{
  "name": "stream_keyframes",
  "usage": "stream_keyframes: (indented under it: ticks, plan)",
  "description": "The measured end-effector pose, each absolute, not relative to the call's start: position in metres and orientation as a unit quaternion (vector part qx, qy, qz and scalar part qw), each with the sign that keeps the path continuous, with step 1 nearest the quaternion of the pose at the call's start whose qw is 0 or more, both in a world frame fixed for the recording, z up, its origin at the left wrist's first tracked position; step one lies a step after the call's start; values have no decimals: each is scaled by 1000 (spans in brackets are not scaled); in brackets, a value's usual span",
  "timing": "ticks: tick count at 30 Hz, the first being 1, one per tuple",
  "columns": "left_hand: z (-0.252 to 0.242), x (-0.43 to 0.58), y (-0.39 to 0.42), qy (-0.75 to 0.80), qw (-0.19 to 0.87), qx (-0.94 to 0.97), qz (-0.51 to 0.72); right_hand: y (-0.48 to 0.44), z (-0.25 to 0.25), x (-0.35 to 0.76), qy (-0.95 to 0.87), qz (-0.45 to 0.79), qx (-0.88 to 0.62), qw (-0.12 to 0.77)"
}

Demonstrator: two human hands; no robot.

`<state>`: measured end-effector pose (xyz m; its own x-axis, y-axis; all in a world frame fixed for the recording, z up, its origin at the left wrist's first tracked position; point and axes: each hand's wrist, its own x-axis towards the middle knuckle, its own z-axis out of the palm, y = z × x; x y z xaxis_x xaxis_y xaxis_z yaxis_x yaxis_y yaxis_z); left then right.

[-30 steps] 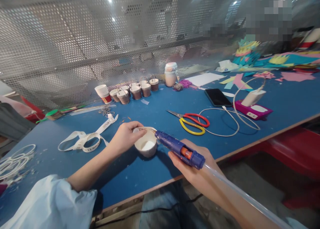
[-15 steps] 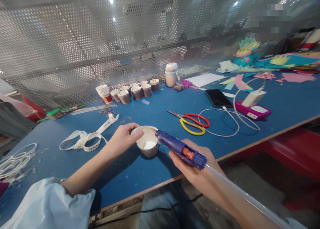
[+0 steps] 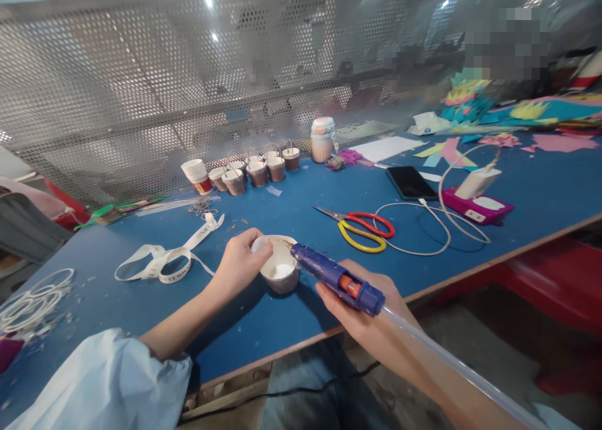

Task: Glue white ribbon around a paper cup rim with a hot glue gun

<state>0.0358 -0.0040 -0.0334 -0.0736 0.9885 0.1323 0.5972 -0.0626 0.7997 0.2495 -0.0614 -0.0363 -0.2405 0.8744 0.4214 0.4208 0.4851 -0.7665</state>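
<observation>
My left hand (image 3: 245,254) is closed on the left rim of a small paper cup (image 3: 282,278), thumb over the edge. The cup stands upright on the blue table, its inside white and its outside greyish. In my right hand (image 3: 371,298) is a blue hot glue gun (image 3: 336,278), with a long clear glue stick (image 3: 451,361) running out of its back. The gun's tip meets the cup's upper right rim; whether it touches is too small to tell. My right fingers are wrapped under the gun and partly hidden.
Scissors (image 3: 360,229) with red and yellow handles lie beyond the gun. A phone (image 3: 411,183), white cable and purple power strip (image 3: 477,205) are at right. Several small handled cups (image 3: 258,173) and a cup stack (image 3: 196,176) stand before the mesh screen. Printed ribbon (image 3: 174,270) lies left.
My left hand and forearm have shifted slightly to the right at the cup's rim. The glue gun has barely moved, and the cup remains in place.
</observation>
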Motion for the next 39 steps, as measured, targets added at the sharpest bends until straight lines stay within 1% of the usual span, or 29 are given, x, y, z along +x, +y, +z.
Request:
stream_keyframes:
  ticks: [4, 7, 17, 22, 24, 30, 39]
  plan:
    - [-28, 33, -7, 619, 337, 602, 375, -62, -35, 251, -741, 267, -446, 426]
    - [-25, 31, -7, 606, 364, 599, 375, -62, -35, 252, -742, 267, -444, 426]
    - [-37, 33, 4, 611, 324, 619, 372, -61, -36, 249, -743, 260, -445, 428]
    - [-25, 25, -3, 586, 433, 599, 332, -60, -38, 250, -743, 251, -441, 436]
    - [-20, 18, -6, 582, 455, 585, 335, -60, -38, 251, -745, 244, -443, 435]
    - [-13, 0, -13, 603, 460, 549, 352, -58, -37, 250, -746, 245, -448, 427]
    - [-17, 9, -21, 614, 429, 555, 361, -50, -34, 246, -772, 258, -428, 392]
